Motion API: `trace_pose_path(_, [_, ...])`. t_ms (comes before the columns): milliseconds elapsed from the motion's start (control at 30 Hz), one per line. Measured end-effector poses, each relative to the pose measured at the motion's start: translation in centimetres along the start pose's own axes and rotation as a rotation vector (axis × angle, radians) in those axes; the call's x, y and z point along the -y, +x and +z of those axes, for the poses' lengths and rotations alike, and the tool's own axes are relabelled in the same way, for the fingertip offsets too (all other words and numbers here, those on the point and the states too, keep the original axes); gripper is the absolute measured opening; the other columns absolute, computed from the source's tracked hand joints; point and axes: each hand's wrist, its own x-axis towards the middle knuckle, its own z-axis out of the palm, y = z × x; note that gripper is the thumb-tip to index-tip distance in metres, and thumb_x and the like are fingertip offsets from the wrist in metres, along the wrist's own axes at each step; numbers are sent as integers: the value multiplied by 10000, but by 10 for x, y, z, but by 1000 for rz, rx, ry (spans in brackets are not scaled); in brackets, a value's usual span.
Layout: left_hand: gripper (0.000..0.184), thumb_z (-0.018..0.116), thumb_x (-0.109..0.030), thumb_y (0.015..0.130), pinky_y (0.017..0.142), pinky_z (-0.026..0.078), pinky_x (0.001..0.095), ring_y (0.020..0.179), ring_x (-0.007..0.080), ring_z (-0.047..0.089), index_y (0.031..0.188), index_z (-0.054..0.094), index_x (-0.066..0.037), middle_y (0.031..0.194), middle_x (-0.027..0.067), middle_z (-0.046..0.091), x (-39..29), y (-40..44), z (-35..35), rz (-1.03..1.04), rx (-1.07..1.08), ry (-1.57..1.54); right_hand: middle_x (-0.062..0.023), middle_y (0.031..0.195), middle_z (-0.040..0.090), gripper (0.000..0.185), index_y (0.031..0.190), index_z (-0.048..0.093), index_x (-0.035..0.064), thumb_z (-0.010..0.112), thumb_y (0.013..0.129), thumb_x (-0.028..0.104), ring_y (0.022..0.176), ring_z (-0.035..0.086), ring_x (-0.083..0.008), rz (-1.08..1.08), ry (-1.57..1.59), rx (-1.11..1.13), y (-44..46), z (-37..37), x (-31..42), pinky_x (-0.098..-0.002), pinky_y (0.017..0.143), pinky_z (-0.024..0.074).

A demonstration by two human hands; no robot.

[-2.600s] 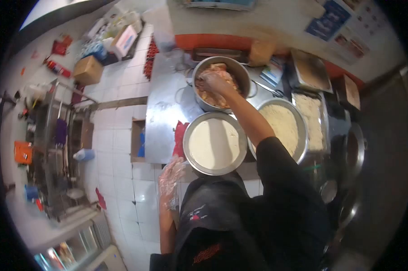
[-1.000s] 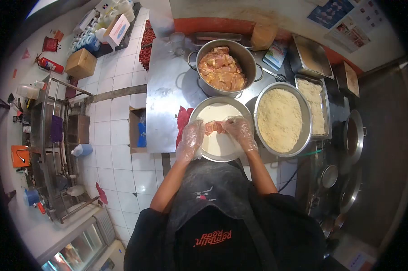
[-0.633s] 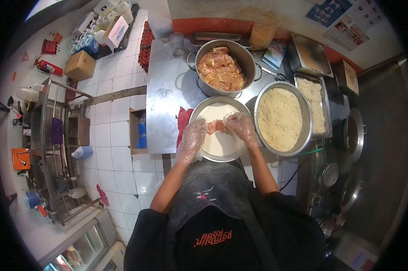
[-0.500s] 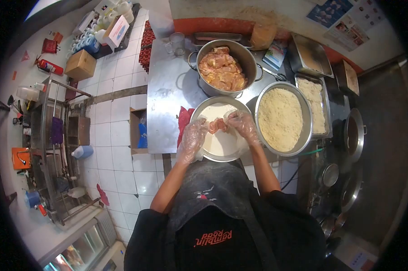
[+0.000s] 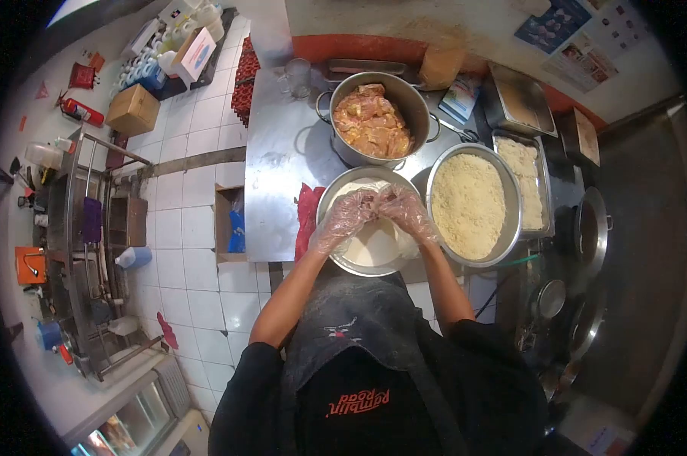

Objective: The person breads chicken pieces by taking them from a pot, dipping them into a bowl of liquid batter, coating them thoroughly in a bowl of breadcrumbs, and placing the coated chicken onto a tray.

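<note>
Both hands wear clear plastic gloves and meet above a round metal bowl of white liquid point(image 5: 375, 247). My left hand point(image 5: 349, 216) has its fingers closed on a piece of raw meat, mostly covered by the gloves. My right hand point(image 5: 406, 211) pinches the same piece from the other side, fingertips touching the left ones. Behind the bowl, a deep two-handled pot point(image 5: 413, 114) holds raw meat pieces point(image 5: 370, 121). To the right sits a wide bowl of pale yellow crumbly powder point(image 5: 469, 205).
A red cloth point(image 5: 307, 216) lies left of the liquid bowl on the steel table point(image 5: 271, 182). Scissors point(image 5: 465, 134) rest right of the pot. A tray of pale coated pieces point(image 5: 522, 178) stands beyond the powder bowl. A glass mug point(image 5: 298, 78) is at the back left.
My right hand has come out of the pot, and both hands have met over the liquid bowl. The meat, earlier stretched between them, is now bunched and mostly hidden as the hands draw together.
</note>
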Motion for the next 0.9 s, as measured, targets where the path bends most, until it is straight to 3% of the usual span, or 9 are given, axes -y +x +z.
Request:
trace_pose_path(67, [285, 677, -209, 952, 785, 558, 335, 868, 160, 698, 1154, 686, -7, 1010, 125, 733, 19, 3, 4, 49, -29, -199, -37, 786, 675, 244, 869, 679, 26, 796, 765, 214, 750, 619, -117, 35, -94, 5, 0, -2, 6, -303, 686, 519])
trace_pose_path(200, [426, 739, -268, 890, 886, 548, 365, 1000, 223, 693, 1219, 671, -6, 1086, 158, 728, 15, 9, 0, -92, 87, -13, -52, 817, 678, 272, 893, 680, 27, 805, 794, 247, 778, 627, -128, 62, -220, -6, -3, -2, 6, -310, 710, 528])
trace_pose_path(300, [427, 754, -281, 879, 887, 549, 353, 1000, 199, 689, 1200, 677, -9, 1087, 144, 729, 19, 11, 7, -121, 84, 0, -68, 830, 683, 294, 907, 684, 12, 800, 795, 258, 779, 631, -143, 32, -266, -4, -5, -6, 8, -326, 723, 535])
trace_pose_path(367, [220, 705, -144, 918, 729, 560, 297, 780, 141, 688, 1092, 691, -12, 842, 83, 724, 21, 11, 13, 32, -37, -25, -72, 833, 685, 292, 915, 686, 7, 793, 803, 255, 782, 634, -148, 31, -264, -4, -4, -8, 0, -333, 729, 537])
trace_pose_path(533, [207, 700, -97, 913, 671, 551, 286, 731, 135, 674, 1080, 674, 22, 798, 59, 694, 38, 16, 20, -63, 12, -332, -79, 829, 688, 265, 926, 688, -4, 763, 835, 233, 799, 643, -152, -6, -221, -52, -3, -18, -18, -336, 757, 541])
trace_pose_path(633, [216, 690, -76, 913, 647, 544, 279, 706, 131, 666, 1091, 661, 43, 793, 55, 686, 40, 17, 20, -149, 45, -434, -121, 892, 728, 296, 1018, 714, -16, 756, 845, 221, 839, 684, -191, 70, -176, -139, -5, -29, -21, -351, 788, 547])
trace_pose_path(700, [225, 686, -71, 913, 639, 540, 279, 696, 129, 664, 1099, 656, 52, 793, 57, 686, 35, 19, 18, -175, 38, -433, -210, 1057, 736, 356, 1120, 744, 38, 741, 845, 264, 923, 723, -280, -8, -341, -166, -9, -33, -19, -385, 841, 561])
trace_pose_path(800, [310, 711, -84, 879, 541, 494, 230, 642, 104, 646, 1157, 672, 46, 781, 80, 715, 31, 20, 15, -202, 41, -410, -239, 1113, 718, 432, 1183, 733, 52, 758, 836, 306, 971, 718, -314, -31, -530, -46, -19, -26, -9, -384, 873, 562])
trace_pose_path(900, [251, 703, -96, 906, 693, 535, 280, 761, 116, 650, 1116, 669, 36, 846, 49, 692, 30, 22, 13, -217, 91, -326, -254, 1078, 714, 461, 1165, 735, 42, 775, 818, 342, 972, 708, -349, 74, -505, -9, -21, -8, -12, -408, 863, 558])
